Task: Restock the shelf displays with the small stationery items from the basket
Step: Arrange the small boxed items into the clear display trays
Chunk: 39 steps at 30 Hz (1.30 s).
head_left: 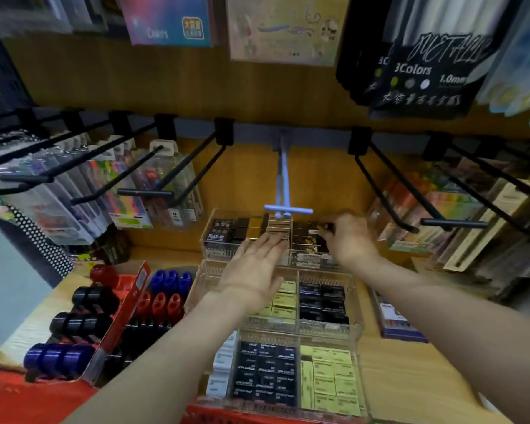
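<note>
A clear acrylic tiered display (357, 304) on the wooden shelf holds small boxed erasers, black ones and pale yellow ones. In its top tier stands a stack of tan boxes (278, 228). My left hand (253, 266) lies flat with straight fingers against the front of that stack. My right hand (348, 237) reaches into the top tier's right compartment and pinches a small black and white eraser box (322, 229). The red basket's rim (236, 417) shows at the bottom edge.
A red cardboard tray (126, 316) of blue, black and red tape dispensers stands to the left. Black peg hooks (178, 179) and a pale blue hook (283, 185) jut out above the display. Packaged pens hang left and right. A blue box (395, 319) lies to the right.
</note>
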Available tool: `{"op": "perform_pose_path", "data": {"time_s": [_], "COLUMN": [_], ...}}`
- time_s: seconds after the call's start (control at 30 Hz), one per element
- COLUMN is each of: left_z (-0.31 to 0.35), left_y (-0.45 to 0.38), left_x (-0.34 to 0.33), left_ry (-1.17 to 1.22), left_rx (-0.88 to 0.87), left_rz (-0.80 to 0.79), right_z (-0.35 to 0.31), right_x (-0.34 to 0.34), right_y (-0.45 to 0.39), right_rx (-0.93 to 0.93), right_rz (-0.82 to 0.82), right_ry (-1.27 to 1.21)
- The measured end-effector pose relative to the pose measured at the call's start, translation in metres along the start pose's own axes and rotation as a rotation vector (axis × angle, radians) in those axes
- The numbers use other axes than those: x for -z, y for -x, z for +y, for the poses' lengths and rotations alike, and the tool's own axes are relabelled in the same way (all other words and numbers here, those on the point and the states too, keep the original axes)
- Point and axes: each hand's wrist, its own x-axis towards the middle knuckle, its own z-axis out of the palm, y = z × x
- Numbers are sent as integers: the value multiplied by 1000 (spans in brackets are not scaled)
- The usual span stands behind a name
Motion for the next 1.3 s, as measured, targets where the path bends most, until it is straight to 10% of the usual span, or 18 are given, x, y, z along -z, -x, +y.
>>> {"op": "perform_pose_path", "data": {"time_s": [0.33,0.63,1.0,1.3], "left_z": [-3,38,48,3], "left_y": [-2,91,267,280], "left_x": [-2,-9,-115,-213], "left_ry": [21,108,224,347], "left_rx": [-5,-18,129,325], "left_rz": [-40,124,-754,-769], "right_z": [-5,16,78,129], "right_x": [-21,5,-72,-158], "right_y": [-25,163,317,337], "right_rx": [-23,360,19,-185], "right_rz": [44,-2,-702,-814], "right_ry": [-69,-126,-76,-66]}}
